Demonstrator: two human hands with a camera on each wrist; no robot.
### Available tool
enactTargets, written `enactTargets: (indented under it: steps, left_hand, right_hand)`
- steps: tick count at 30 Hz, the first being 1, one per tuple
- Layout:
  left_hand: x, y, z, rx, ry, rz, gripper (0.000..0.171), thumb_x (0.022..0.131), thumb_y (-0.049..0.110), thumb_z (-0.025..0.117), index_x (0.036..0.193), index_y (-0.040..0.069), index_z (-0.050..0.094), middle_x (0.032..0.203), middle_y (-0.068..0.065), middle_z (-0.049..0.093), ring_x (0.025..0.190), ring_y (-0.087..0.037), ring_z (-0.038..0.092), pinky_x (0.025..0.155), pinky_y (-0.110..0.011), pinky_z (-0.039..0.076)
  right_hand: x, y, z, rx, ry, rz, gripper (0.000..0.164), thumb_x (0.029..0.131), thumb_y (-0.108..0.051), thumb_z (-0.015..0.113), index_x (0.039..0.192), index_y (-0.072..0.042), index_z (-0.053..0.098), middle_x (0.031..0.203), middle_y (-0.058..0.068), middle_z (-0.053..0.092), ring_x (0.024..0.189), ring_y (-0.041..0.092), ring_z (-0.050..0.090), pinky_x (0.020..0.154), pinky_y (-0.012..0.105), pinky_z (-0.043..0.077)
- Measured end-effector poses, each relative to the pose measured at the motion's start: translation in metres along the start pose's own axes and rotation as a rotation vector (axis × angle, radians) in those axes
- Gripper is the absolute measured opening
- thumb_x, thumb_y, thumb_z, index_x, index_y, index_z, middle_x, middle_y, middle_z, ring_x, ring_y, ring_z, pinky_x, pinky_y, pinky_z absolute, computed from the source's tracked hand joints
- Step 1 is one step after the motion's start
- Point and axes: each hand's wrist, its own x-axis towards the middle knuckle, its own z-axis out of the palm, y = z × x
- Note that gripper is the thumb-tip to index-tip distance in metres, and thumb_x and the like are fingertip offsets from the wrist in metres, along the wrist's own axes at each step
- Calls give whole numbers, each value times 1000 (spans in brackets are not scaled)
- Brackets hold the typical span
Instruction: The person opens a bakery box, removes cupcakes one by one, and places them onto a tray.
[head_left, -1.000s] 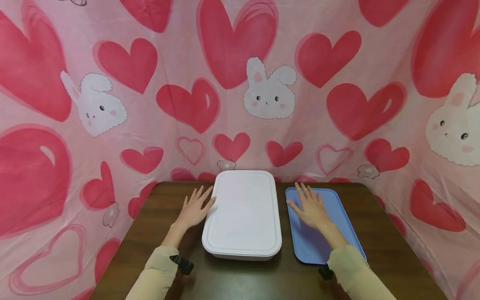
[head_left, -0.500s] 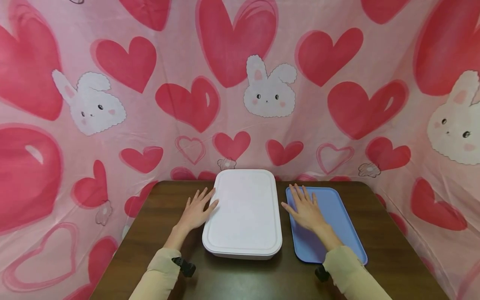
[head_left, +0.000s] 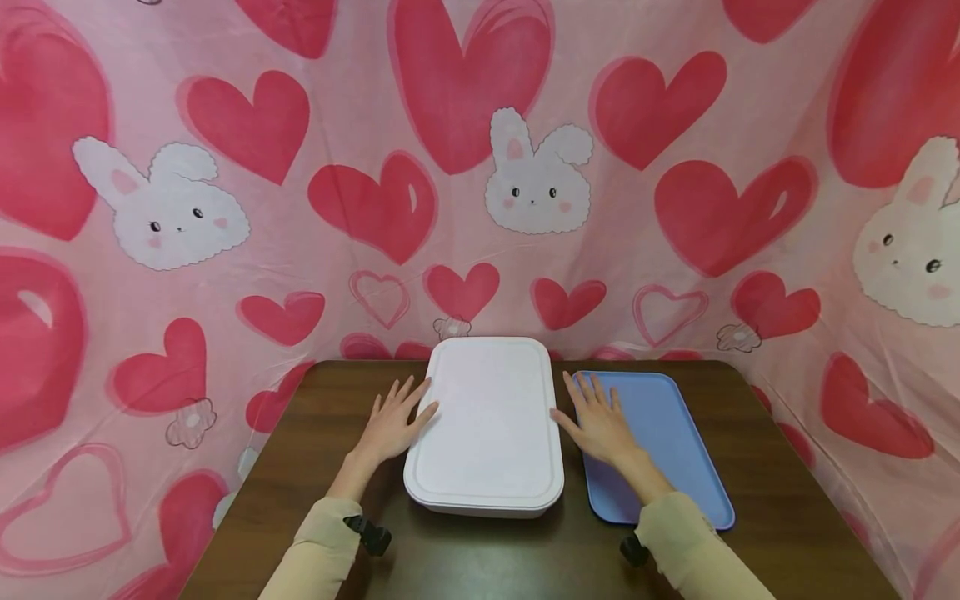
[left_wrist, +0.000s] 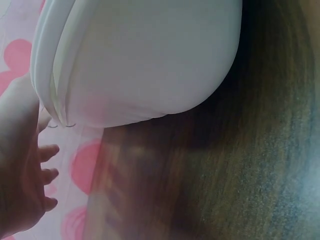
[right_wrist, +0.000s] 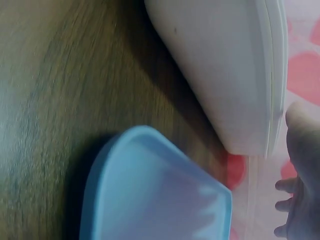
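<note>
A white lidded box [head_left: 483,425] stands in the middle of the table, its lid [left_wrist: 45,55] on top with a thin gap along the rim in the left wrist view. My left hand [head_left: 390,425] is at the box's left side, fingers spread and straight, thumb at the lid's edge. On the other side my right hand [head_left: 600,423] hovers over the left part of a blue tray [head_left: 675,442], fingers extended, thumb tip right at the box's right rim. In the right wrist view that hand [right_wrist: 302,165] is beside the lid's edge.
The dark wooden table [head_left: 480,558] carries the box and the tray side by side, with a narrow strip of wood between them. A pink cloth [head_left: 465,225] with hearts and rabbits hangs behind the table and at both sides.
My right hand has moved left from over the tray to the box's right edge. The left hand has shifted slightly right, its thumb now over the lid's edge. Box and tray have stayed put.
</note>
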Motion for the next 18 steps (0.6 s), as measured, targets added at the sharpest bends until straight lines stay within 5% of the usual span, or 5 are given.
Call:
enactTargets:
  steps: [18]
  left_hand:
    - [-5,9,-3,43,-17,26,75,109,65,50,173,30,36,183,-17,26,172,-47,15,137,-77,7]
  right_hand:
    - [3,-11,6,12,-13,-9,78,110,-49,56,173,-9,32,175,29,37,165,56,28,131,82,19]
